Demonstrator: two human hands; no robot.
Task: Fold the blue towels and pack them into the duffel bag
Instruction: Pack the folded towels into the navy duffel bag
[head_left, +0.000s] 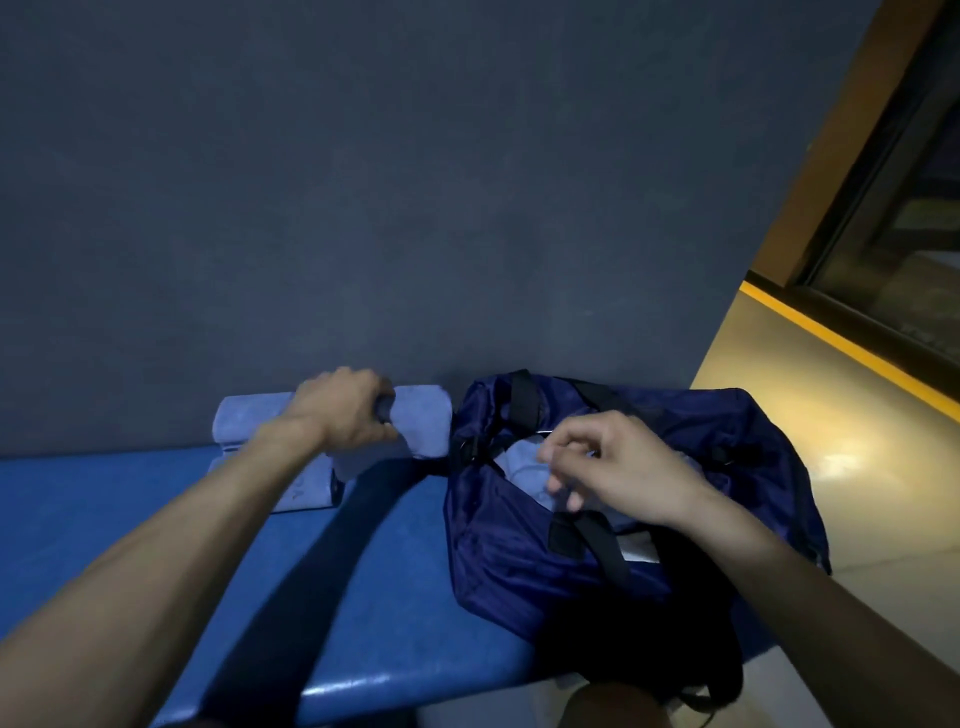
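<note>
Left hand (347, 410) clamped on folded towel (421, 421), atop towel stack (291, 467) at back of blue bench (104, 519), against wall. Duffel bag (597, 519) just beside stack, to right, mouth open upward. Towel's long axis across view, left to right, near end almost touching bag. Right hand (618, 467) over bag opening, fingers half curled, gripping nothing clearly (motion blur). One towel already inside bag (524, 457). Next move, likely: short carry rightward, left hand nearer towel, right nearer bag to spread opening.
</note>
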